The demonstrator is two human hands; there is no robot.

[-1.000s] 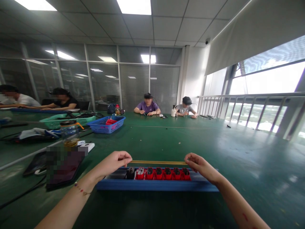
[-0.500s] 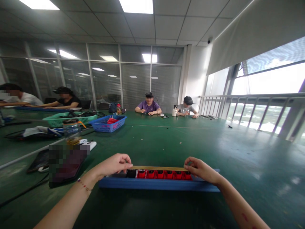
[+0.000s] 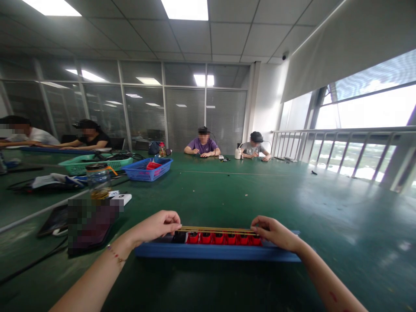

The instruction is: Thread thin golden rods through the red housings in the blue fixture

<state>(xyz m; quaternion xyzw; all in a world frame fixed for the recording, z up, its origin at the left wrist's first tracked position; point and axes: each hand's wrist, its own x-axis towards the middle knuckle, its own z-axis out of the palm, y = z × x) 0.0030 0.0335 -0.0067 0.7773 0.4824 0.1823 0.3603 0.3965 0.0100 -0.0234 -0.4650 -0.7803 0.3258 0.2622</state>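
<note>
A long blue tray (image 3: 214, 252) lies across the green table in front of me. Inside it a row of red pieces (image 3: 218, 238) with dark centres runs from the middle to the right, with a black piece (image 3: 179, 237) at their left end. Thin yellowish sticks (image 3: 216, 229) stretch over the tray's far side. My left hand (image 3: 167, 222) pinches their left ends between thumb and fingers. At the right ends, my right hand (image 3: 261, 226) is closed on the same sticks, its wrist above the tray's right part.
On the left of the green table (image 3: 208, 195) are a glass jar (image 3: 98, 180), a dark red pouch (image 3: 97, 225), a blue basket (image 3: 147, 170) and a green basket (image 3: 94, 162). Several people sit at the far side and far left.
The sticks between my hands look slightly more spread apart, with a gap showing between them. Both hands have stayed nearly in place, still closed on the ends.
</note>
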